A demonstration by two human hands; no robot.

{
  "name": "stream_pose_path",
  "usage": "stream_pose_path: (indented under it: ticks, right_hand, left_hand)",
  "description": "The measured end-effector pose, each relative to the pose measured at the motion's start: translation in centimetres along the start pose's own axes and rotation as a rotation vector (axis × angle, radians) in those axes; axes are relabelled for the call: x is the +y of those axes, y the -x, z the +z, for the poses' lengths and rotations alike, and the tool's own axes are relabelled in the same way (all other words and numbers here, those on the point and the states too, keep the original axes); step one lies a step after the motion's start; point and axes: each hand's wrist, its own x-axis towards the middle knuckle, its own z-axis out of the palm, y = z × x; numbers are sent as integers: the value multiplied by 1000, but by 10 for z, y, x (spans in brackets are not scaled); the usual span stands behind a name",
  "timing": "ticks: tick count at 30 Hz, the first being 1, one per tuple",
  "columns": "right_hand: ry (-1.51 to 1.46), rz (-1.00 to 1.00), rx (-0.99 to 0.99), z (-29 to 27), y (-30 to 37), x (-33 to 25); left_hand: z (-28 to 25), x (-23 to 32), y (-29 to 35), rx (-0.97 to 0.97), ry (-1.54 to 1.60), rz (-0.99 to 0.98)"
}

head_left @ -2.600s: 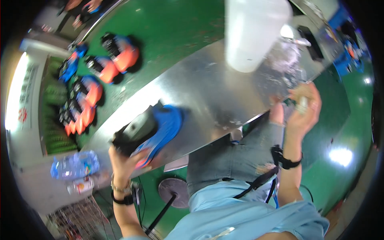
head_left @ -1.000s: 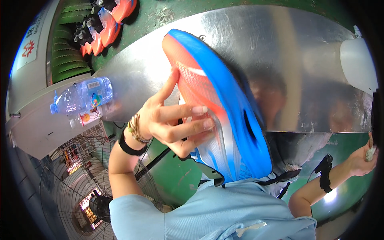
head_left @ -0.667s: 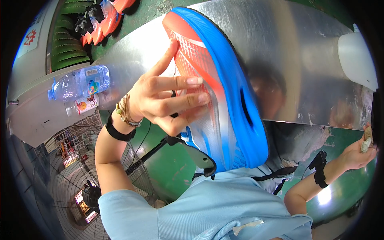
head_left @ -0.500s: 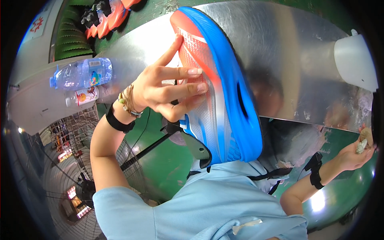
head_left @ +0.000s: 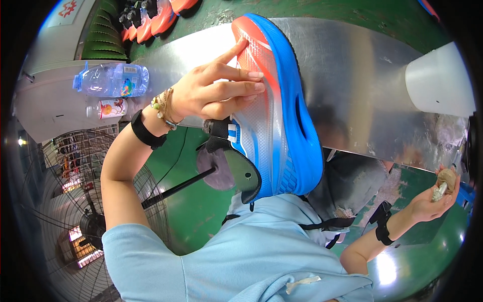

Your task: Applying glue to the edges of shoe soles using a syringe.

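Observation:
A running shoe with a bright blue sole and an orange-to-white mesh upper is held on its side in front of me, toe pointing away and sole to the right. My left hand grips it from the left. Its fingers press along the upper, one reaching toward the toe; the thumb is hidden. Out at the right, beside the metal bench, my right hand is closed around a tan lump with a whitish piece along it. What that lump is I cannot make out.
A white plastic tub stands at the bench's right end. On the left lie a large clear bottle and a small labelled bottle. A caged fan stands at lower left. Several orange shoes sit at the far left.
The whole view has shifted slightly. My right hand shows more fully, with the tan lump turned more upright. My left hand keeps its grip on the shoe, its fingers slightly straighter.

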Motion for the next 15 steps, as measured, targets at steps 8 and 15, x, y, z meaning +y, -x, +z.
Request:
stream_pose_path:
  ticks: [8,15]
  right_hand:
    - [-40,-50,-102,-5,10,10]
    - [-109,-64,-100,1,4,20]
  left_hand:
    - [3,4,6,13,22,-32]
    - [4,7,5,15,48,-79]
